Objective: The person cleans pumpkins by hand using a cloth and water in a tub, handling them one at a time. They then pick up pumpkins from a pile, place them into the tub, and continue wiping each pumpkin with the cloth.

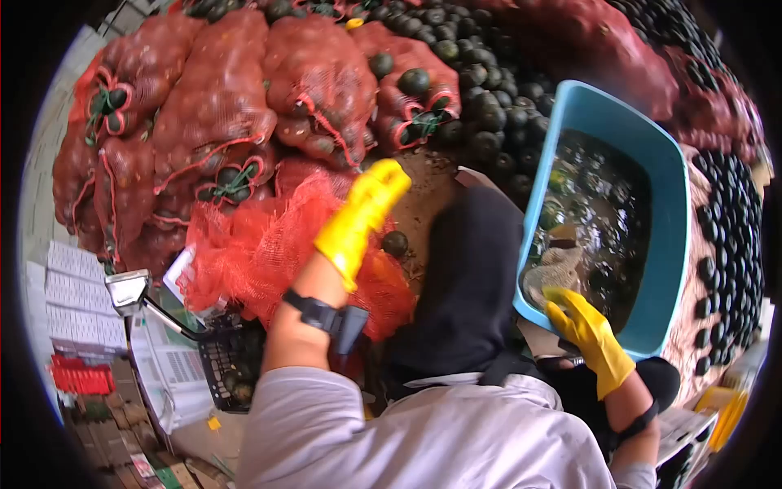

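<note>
My left hand (368, 210), in a yellow rubber glove, is held out over the red mesh netting (252, 244). Its fingers look stretched out, and nothing shows in them. A loose round dark green squash (395, 244) lies on the floor just beyond that wrist. At the near left corner of the blue tub (672, 269), my right hand (588, 332), also gloved in yellow, has its fingers closed on a wet greyish cloth (554, 273). Murky water with some dark green squash (615, 191) fills the tub; the cloth partly hides one corner.
Full red mesh sacks (216, 98) are stacked at the back left. Loose squash (489, 114) pile up behind the tub, and more lie in rows (729, 236) on the right. A weighing scale display (128, 291) and a black crate (236, 367) stand left.
</note>
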### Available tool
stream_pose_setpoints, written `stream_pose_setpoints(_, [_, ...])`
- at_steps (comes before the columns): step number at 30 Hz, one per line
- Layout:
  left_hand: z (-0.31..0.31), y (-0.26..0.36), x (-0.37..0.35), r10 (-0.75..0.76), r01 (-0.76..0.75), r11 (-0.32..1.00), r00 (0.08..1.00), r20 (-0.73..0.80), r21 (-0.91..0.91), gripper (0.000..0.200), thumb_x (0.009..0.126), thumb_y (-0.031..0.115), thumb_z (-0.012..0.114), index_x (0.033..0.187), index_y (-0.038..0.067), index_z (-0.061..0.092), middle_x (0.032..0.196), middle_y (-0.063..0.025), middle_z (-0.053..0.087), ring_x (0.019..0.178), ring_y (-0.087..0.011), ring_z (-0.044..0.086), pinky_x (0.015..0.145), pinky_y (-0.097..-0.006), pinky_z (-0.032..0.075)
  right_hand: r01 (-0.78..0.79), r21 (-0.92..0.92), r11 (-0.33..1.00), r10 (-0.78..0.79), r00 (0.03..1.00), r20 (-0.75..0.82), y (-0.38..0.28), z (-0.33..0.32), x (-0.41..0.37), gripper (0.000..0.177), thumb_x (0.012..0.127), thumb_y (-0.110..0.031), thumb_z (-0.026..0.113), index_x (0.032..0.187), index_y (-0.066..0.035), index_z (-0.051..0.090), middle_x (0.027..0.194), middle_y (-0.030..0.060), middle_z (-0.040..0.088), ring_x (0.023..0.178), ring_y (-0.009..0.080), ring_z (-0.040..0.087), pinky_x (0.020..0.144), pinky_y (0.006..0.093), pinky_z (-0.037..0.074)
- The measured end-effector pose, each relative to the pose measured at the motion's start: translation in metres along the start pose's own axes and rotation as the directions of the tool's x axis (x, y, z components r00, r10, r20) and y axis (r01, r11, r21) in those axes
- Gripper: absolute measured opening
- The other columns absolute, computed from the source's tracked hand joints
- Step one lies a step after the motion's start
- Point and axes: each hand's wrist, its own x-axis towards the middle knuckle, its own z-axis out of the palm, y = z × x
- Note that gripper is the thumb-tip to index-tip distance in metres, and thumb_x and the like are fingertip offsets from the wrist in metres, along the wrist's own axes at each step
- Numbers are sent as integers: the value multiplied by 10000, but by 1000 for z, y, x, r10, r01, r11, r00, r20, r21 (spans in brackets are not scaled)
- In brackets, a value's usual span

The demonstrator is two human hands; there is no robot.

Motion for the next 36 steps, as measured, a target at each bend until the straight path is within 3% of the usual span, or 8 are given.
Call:
stream_pose_setpoints(4, [55, -59, -93, -603, 168, 516, 768, 216, 840, 788, 879, 449, 840, 1570, 236, 526, 1672, -189, 373, 1532, -408, 346, 1238, -598, 269, -103, -9, 995, 102, 990, -100, 9, 13, -4, 395, 1010, -251, 739, 1366, -91, 677, 1289, 142, 735, 1185, 294, 709, 1026, 364, 541])
stream_pose_setpoints(10, [-24, -179, -184, -789, 425, 432, 605, 106, 796, 679, 922, 439, 794, 1508, 184, 566, 1534, -182, 474, 1407, -358, 447, 1148, -530, 358, -330, -14, 944, 329, 944, -32, 21, 18, 6, 398, 1020, -225, 717, 1386, -77, 664, 1303, 129, 730, 1198, 270, 700, 1043, 351, 528])
stream_pose_setpoints(20, [-186, -192, -157, -723, 719, 628, 681, -117, 298, 531, 993, 422, 717, 1404, 97, 633, 1303, -170, 644, 1198, -275, 615, 999, -417, 507, -278, -169, 946, 248, 952, -180, 34, 19, -4, 321, 1073, -144, 637, 1381, -58, 662, 1373, 139, 684, 1255, 294, 665, 1089, 364, 508])
stream_pose_setpoints(25, [-116, -96, -26, -512, 483, 857, 767, 386, 177, 464, 1038, 403, 669, 1329, 42, 674, 1108, -142, 752, 1012, -205, 717, 874, -326, 587, -359, -81, 930, 321, 899, -297, 40, 22, -1, 333, 1050, -115, 659, 1375, -41, 666, 1368, 140, 693, 1272, 284, 654, 1116, 366, 492])
stream_pose_setpoints(29, [4, -86, 19, -305, 412, 822, 902, 306, -394, 410, 1046, 365, 651, 1268, 24, 691, 1066, -131, 751, 970, -218, 710, 926, -338, 565, -344, -75, 936, 296, 883, -364, 27, 23, 0, 355, 1015, -94, 680, 1366, -41, 674, 1369, 145, 688, 1288, 297, 636, 1146, 390, 466])
stream_pose_setpoints(31, [69, -145, 4, -254, 289, 946, 942, 222, -145, 653, 970, 429, 712, 1481, 44, 587, 1360, -264, 677, 1315, -380, 624, 1158, -381, 458, -378, -38, 925, 329, 847, -417, 30, 25, -7, 411, 1003, -91, 686, 1408, -45, 641, 1429, 158, 646, 1333, 323, 598, 1171, 417, 436])
stream_pose_setpoints(33, [120, -185, -17, -641, 306, 643, 716, 275, 702, 899, 853, 504, 798, 1628, 226, 437, 1686, -230, 359, 1489, -532, 398, 1150, -605, 434, -402, -185, 897, 287, 847, -448, 12, 20, -7, 464, 988, -63, 699, 1441, -42, 604, 1442, 167, 634, 1336, 332, 594, 1170, 417, 433])
stream_pose_setpoints(36, [149, -214, -13, -786, 274, 415, 589, 190, 867, 814, 811, 440, 873, 1536, 350, 514, 1722, -85, 285, 1459, -473, 416, 1039, -652, 490, -406, -203, 891, 263, 826, -499, 23, 26, -17, 495, 952, -3, 720, 1432, -35, 602, 1433, 174, 638, 1326, 344, 598, 1161, 415, 439])
